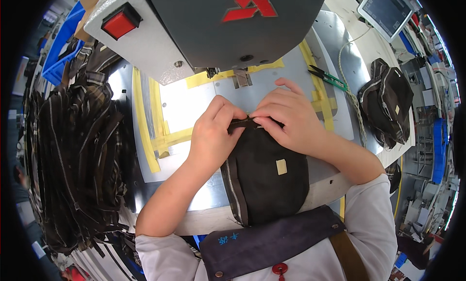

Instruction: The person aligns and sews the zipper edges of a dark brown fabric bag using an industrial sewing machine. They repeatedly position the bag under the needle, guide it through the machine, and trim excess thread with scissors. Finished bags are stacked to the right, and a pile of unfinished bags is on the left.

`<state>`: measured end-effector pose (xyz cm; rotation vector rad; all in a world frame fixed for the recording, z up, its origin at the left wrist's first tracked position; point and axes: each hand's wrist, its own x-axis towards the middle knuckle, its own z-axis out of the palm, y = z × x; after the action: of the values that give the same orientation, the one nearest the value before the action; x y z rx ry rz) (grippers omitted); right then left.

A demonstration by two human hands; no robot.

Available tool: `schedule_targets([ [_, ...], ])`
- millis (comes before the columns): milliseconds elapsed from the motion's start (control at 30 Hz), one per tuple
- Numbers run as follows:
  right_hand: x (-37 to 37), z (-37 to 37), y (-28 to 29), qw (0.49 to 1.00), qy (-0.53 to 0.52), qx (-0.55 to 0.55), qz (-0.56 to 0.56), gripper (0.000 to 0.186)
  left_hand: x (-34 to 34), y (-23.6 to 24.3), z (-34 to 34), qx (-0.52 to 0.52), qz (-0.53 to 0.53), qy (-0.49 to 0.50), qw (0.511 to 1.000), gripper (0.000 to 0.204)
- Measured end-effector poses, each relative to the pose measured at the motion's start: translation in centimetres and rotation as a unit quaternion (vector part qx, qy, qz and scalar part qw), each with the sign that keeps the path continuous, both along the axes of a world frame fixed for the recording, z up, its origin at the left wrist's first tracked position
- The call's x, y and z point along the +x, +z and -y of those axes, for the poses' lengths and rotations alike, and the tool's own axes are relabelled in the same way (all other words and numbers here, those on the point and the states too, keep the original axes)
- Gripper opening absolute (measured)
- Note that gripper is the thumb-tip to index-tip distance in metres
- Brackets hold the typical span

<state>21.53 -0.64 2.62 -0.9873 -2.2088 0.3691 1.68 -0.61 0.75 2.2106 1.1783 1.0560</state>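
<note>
A big grey sewing machine (pixel 228 24) stands at the top. It has a red switch (pixel 120 23) on its left side. Under it lies a shiny metal plate (pixel 194 106) with yellow tape (pixel 145 130) stuck on it. Green snips (pixel 327 77) lie on the right part of the plate. A heap of dark zipper strips (pixel 77 155) sits on the left. A pile of dark bags (pixel 386 104) sits on the right. A small screen (pixel 386 11) stands at the top right. Blue bins (pixel 60 48) are at the top left.
</note>
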Motion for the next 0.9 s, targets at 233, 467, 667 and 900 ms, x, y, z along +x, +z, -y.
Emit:
schedule_targets([
  [233,0.0,-0.5,-0.6,0.997,0.000,-0.060,-0.046,0.005,0.1,-0.2,-0.1,0.024,0.006,-0.015,1.000,0.031],
  [467,0.0,-0.5,-0.5,0.990,0.033,0.133,0.037,0.009,0.5,0.0,0.1,-0.079,0.027,0.021,0.996,0.022],
  [667,-0.4,-1.2,-0.7,0.997,0.029,0.049,0.044,0.011,0.1,-0.1,-0.3,-0.168,0.058,0.013,0.984,0.012],
  [900,0.6,-1.8,-1.2,0.996,0.024,-0.085,0.006,0.013,0.1,0.2,-0.7,-0.249,0.054,0.017,0.967,0.014],
])
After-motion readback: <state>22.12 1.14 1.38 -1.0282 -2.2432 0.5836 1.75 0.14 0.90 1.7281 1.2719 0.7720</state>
